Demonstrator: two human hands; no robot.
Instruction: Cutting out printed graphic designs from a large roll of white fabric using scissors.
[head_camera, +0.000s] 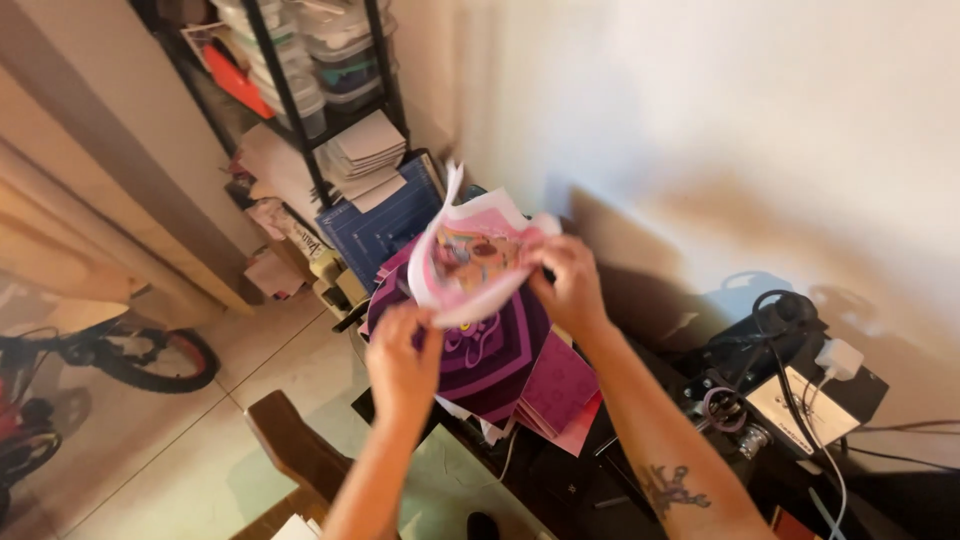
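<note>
Head camera looked down on a pale plaster wall (700, 120) and a glossy tiled floor (150, 440), with a black metal shelf rack (300, 110) in the corner carrying clear plastic boxes and stacks of cut card. A bicycle wheel (160, 358) showed at the left, its tyre black and its rim red. The dark surface (560, 480) below was crowded: a black machine (790, 380) with a white plug and looped cables sat at its right end, well apart from the hands. A fan of stiff purple and magenta card sheets (520, 380) lay on the surface, some patterned with chevrons. Above them, the thin pink printed sheet (470, 265) curled, glossy and limp, held between both hands. The right hand (570, 285) had its grip pinched on the sheet's right edge; the left hand (403, 355) had its grip closed on the lower left edge.
</note>
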